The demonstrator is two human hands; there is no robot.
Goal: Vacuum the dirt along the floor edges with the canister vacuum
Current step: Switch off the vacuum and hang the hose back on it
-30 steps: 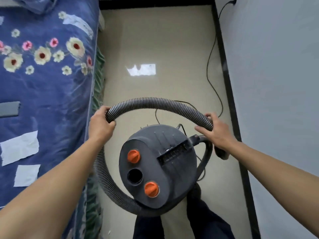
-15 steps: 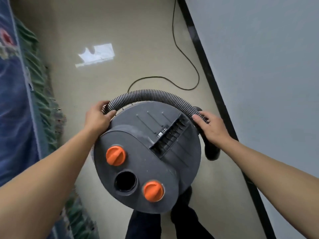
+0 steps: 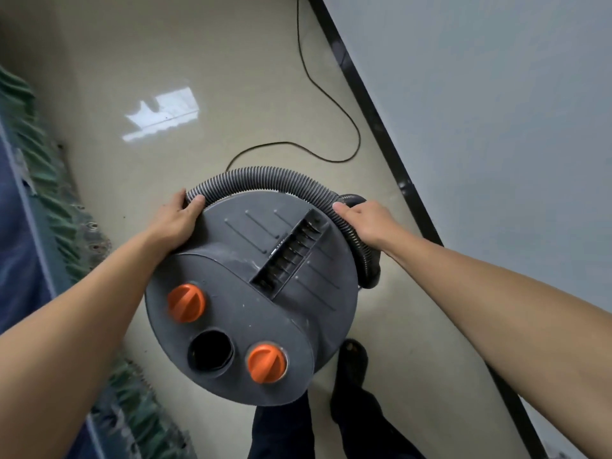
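Two hands on the hose [image 3: 265, 178], none on the vacuum [image 3: 231, 313] itself. Vacuum is low in front of our legs [image 3: 281, 432], lid [image 3: 231, 233] up toward us, over the tan floor [image 3: 215, 54] between the bed's green fringe [image 3: 46, 200] and the black skirting [image 3: 381, 127] under the wall [image 3: 496, 127]; whether its base touches the floor we cannot tell. Left hand [image 3: 175, 223] has its fingers [image 3: 198, 201] wrapped round the hose at the lid's left rim; right hand [image 3: 367, 223] is clamped round it likewise at the right rim, hose arching between. We judge the vacuum's shell hard plastic, bulky, fairly weighty, dusty but not slick. Hose is ribbed, so it grips well, yet it looks springy and likely to stretch and sag under load: poor for carrying, fine for steering. Better hold, we think, is the recessed slot [image 3: 288, 256] across the lid, or both palms under the rim. Round opening [image 3: 210, 352] between the two orange knobs [image 3: 186, 303] stands open. Cord [image 3: 331, 94] trails loose across the floor: mind it when stepping.
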